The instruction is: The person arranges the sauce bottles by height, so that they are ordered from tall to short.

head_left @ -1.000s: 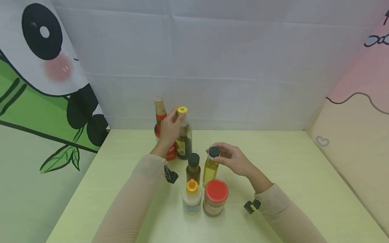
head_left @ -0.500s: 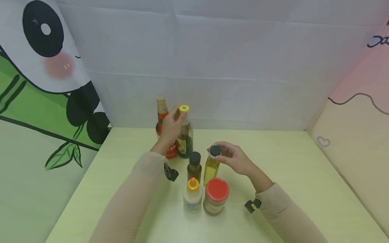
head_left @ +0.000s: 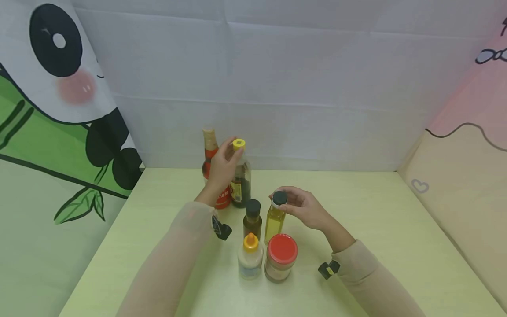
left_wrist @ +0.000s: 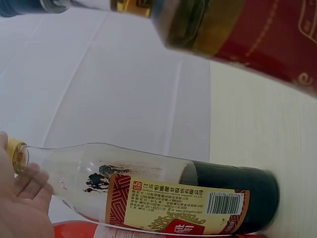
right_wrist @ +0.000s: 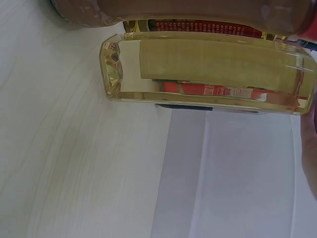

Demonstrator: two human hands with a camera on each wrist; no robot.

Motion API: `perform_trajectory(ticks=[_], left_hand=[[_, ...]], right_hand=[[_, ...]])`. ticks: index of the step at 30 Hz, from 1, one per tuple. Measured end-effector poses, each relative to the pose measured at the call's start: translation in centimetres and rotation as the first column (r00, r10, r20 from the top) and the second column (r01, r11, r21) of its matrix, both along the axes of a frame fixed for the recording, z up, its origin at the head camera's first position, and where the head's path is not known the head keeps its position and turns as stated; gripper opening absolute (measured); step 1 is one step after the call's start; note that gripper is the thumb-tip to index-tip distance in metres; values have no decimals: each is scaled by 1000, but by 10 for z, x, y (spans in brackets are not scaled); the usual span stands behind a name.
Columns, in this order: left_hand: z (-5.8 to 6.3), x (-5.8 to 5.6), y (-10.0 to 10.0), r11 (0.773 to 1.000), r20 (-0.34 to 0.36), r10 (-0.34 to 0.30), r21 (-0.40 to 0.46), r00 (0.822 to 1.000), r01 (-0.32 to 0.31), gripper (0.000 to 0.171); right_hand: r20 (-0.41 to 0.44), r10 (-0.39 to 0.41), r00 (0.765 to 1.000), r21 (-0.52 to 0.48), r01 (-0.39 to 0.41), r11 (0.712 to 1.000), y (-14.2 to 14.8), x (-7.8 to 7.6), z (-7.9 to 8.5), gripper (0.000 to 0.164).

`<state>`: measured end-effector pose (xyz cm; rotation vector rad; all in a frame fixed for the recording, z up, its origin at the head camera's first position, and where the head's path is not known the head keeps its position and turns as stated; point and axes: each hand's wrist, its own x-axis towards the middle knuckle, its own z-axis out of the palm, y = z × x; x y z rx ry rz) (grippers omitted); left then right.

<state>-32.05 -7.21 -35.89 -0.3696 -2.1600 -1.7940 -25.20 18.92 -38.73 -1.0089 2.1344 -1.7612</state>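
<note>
In the head view, my left hand (head_left: pixel 222 169) grips the top of a vinegar bottle (head_left: pixel 242 191) at its yellow cap and neck. The left wrist view shows that bottle's dark liquid and patterned label (left_wrist: pixel 163 198), with fingers by the neck. My right hand (head_left: pixel 306 208) holds a yellow oil bottle (head_left: pixel 273 224) by the neck, thumb and fingers about its dark cap. Clear yellow liquid fills this bottle in the right wrist view (right_wrist: pixel 208 59). Both bottles stand upright on the table. A red-labelled bottle (head_left: pixel 210 153) stands left of the vinegar, partly hidden by my left hand.
A small dark-capped bottle (head_left: pixel 252 224) stands left of the oil bottle. Nearer me are a squeeze bottle (head_left: pixel 250 262) with an orange tip and a red-lidded jar (head_left: pixel 282 250). A white cloth backdrop (head_left: pixel 301 88) hangs behind the table (head_left: pixel 348 281).
</note>
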Motion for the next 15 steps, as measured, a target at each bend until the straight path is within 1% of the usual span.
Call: perform_trajectory(ticks=[5,11,15], left_hand=[[-1,7,-2,1000,-37,3,-15,999,-3,56],[-6,15,-4,1000,-41,4,-19,999,-4,60],[-9,20,-5,999,-59,14,-31,998,-15,61]], right_hand=[[-10,2,1000,1,-2,1000,-1,0,0,35],[-9,4,1000,0,-4,1000,-2,0,1,36],[0,6,1000,2,-6,1000,-2,-1,0,36]])
